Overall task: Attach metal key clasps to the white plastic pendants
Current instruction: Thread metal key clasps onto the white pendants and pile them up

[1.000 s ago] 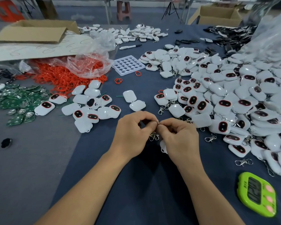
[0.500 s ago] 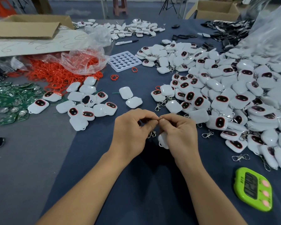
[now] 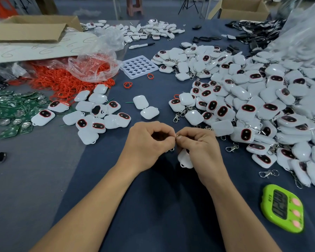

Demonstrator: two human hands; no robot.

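Observation:
My left hand [image 3: 147,142] and my right hand [image 3: 200,146] meet fingertip to fingertip over the dark blue table. Between the fingertips I pinch a small metal ring of a key clasp [image 3: 178,136]; the clasp's hook [image 3: 169,150] hangs under my left fingers. A white plastic pendant [image 3: 185,160] sits in my right palm, mostly hidden by the fingers. Loose metal clasps [image 3: 232,147] lie to the right, beside a large heap of white pendants [image 3: 253,106]. A smaller group of pendants [image 3: 96,115] lies to the left.
A green timer [image 3: 282,208] lies at the near right. Red rubber rings [image 3: 62,82] spill from a clear bag at the left, with green circuit boards [image 3: 13,110] beside them. A white holed tray [image 3: 138,67], a marker pen [image 3: 141,45] and cardboard boxes [image 3: 31,30] are farther back.
Both hands stay together at the same spot, fingertips still working the ring. The pendant in my right hand shows a little more below the palm.

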